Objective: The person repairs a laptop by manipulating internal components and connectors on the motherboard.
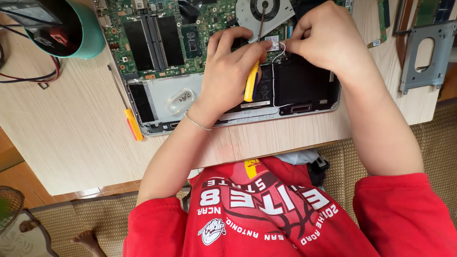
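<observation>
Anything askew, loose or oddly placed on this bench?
Mostly orderly. Loose screws sit in a dish resting on the opened laptop, and a spare screwdriver lies half over its left edge.

Both forearms reach forward from red sleeves pushed up near the elbows, converging toward the far edge of the worktop. The left hand (228, 71) lies back-up, its wrist bent slightly, with a thin bracelet around it. Its fingers are curled into a loose fist, the thumb and forefinger pinched together at the front, the other fingers folded under. The right hand (319, 38) sits just beside it, knuckles up and wrist angled inward. Its fingertips are drawn together in a fine pinch that points toward the left hand's fingertips. The two hands nearly meet, fingertip to fingertip, while the forearms stay well apart at the elbows.
</observation>
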